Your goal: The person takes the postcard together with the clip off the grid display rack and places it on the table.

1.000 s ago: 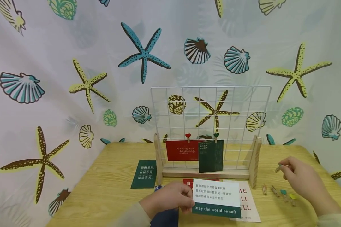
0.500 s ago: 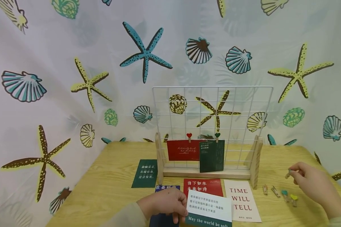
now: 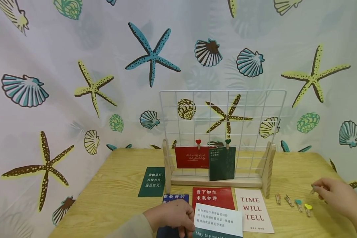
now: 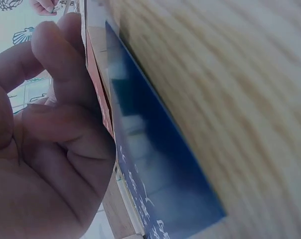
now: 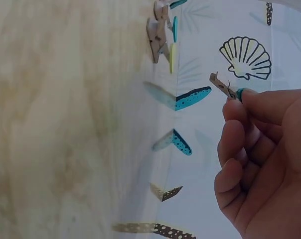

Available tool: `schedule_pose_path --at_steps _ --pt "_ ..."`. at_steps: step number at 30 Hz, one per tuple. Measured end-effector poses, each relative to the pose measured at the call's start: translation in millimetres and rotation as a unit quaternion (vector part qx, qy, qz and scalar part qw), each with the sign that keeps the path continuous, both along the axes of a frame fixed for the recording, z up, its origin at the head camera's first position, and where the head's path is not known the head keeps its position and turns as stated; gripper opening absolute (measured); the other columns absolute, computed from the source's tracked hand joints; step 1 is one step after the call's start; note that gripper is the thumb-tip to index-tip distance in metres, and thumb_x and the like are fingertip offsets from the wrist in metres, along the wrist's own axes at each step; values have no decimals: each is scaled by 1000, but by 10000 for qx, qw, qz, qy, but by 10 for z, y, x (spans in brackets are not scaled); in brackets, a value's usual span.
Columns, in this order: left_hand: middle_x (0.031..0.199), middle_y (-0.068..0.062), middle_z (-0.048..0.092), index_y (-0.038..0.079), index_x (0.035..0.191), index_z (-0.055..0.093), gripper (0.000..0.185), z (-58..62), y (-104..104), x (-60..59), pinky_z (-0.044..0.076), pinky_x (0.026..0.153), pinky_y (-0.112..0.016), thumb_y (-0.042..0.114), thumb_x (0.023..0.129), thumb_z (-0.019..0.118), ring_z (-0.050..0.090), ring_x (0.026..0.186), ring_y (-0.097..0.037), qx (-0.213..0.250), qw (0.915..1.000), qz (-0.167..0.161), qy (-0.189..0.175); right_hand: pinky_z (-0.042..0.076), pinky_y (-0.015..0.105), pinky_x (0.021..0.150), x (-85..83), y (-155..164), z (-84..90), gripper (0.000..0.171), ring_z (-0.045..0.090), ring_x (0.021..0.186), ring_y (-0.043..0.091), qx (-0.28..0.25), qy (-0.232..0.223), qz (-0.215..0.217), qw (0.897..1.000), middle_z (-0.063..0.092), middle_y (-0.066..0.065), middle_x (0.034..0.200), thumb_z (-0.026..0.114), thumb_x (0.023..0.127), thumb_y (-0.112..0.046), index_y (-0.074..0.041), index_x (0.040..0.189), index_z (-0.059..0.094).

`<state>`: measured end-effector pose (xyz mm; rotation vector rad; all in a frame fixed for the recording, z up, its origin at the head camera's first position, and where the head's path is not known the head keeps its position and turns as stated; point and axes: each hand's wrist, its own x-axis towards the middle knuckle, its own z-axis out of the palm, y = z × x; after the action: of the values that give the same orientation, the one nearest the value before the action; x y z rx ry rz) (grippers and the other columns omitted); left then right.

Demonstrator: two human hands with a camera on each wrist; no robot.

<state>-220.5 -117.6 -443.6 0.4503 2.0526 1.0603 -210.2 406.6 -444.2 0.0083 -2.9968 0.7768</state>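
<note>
1. A person sits at a wooden table (image 3: 119, 198) walled in by a curtain printed with starfish and shells. At the back of the table stands a white wire grid (image 3: 223, 132) in a wooden stand.

2. The left hand (image 3: 171, 216), at the near edge, pinches a white and green card (image 3: 218, 223) by its left side, fingers curled round it. The card is held just above other cards on the table; its lower part runs out of view.

3. The right hand (image 3: 339, 198), far to the right, pinches a small wooden clip (image 5: 223, 85) between fingertips and thumb — the wrist view shows it with a teal tip, jaws pointing away from the palm. Whether the clip is squeezed open cannot be told.

4. Done so far, by the look of it: two cards already hang on the grid's lower wires, a red card (image 3: 191, 157) under a red heart clip and a dark green card (image 3: 222, 163) under a green one.

5. Probably left: the held card is well apart from the grid, and four more cards lie flat — a green one (image 3: 151, 181), a blue one (image 3: 174, 198), a red one (image 3: 212, 196) and a "TIME WILL TELL" card (image 3: 253, 210).

6. Spare clips (image 3: 294, 202) lie in a row just right of the stand.
</note>
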Motion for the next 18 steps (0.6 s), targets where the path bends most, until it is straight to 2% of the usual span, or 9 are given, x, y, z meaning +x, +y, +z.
schedule_pose_path --at_steps 6,15,18 --pt "74 -8 72 6 82 73 12 -23 -8 13 36 59 -32 11 93 72 59 59 -13 -219 9996 -66 142 40 32 52 18 108 -42 24 45 55 18 -156 -373 242 9989 54 3 72 51 106 -16 1 107 68" --pt "71 -6 67 8 80 73 12 -34 -37 25 35 57 -30 12 91 74 53 61 -15 -483 9981 -276 263 42 30 54 88 171 -99 19 49 55 17 -220 -1027 574 9928 55 2 69 55 103 -11 -2 106 73" --pt "70 -6 65 9 80 72 12 -45 -36 30 37 58 -30 12 91 74 53 62 -16 -588 9973 -306 317 47 32 62 91 167 -120 17 58 68 17 -110 -1224 712 9899 65 3 79 61 101 -14 -5 104 75"
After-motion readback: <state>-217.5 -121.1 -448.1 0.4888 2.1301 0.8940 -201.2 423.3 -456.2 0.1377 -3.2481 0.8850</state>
